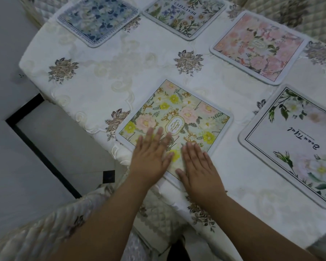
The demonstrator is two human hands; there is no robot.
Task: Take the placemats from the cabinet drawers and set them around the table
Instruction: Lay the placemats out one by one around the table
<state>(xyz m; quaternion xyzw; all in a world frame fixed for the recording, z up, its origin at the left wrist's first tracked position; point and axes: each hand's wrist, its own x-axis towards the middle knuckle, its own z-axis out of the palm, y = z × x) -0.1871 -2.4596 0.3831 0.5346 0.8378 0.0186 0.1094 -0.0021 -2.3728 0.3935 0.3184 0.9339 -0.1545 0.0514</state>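
Both hands are lying flat and open, palms down, on the yellow-flowered placemat (174, 121) — the left hand (151, 157) is pressing near its left corner and the right hand (198, 166) is resting just beside it on the near edge, neither one gripping anything. This mat is sitting at the near-left edge of the desk (94, 76), and it looks as if it is being smoothed or nudged square.

Four more mats are already lying on the cloth: the white-rose placemat (290, 147) well to the right of the right hand, the pink placemat (258, 48) beyond it, and the green botanical placemat (184, 16) and blue placemat (97, 19) far ahead of the fingertips. Judging from this, the task is nearing its end — whether further mats are waiting in the drawers is not showing here.
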